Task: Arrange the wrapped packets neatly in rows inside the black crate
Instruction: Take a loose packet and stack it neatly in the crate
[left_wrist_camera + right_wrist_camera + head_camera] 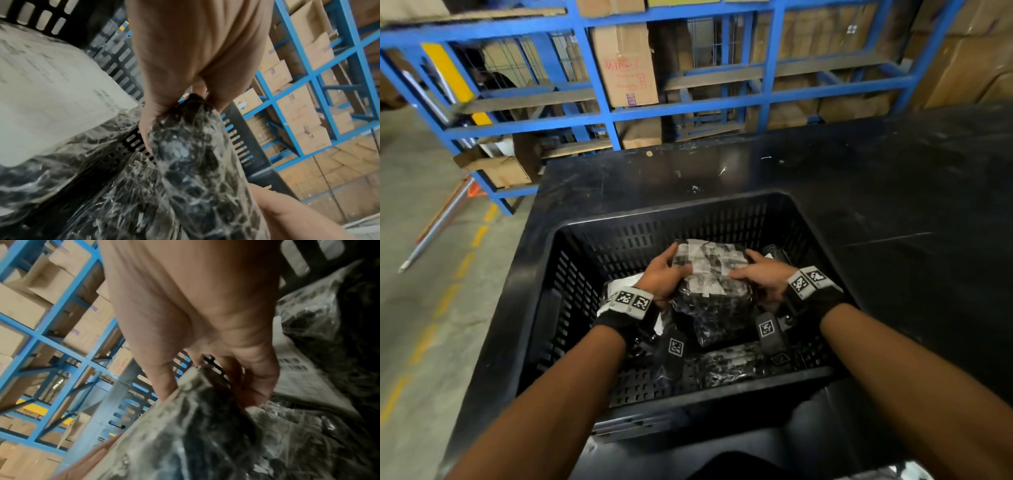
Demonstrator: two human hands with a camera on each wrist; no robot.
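Gripping one wrapped packet (710,274) at frame centre, we hold it with left hand (664,275) and right hand (765,275) inside black crate (571,260).

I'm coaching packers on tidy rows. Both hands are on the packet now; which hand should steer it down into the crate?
Probably the left hand: it grips the packet on the side next to the labelled packet it would likely line up against. The right hand holds the other side, steadying.
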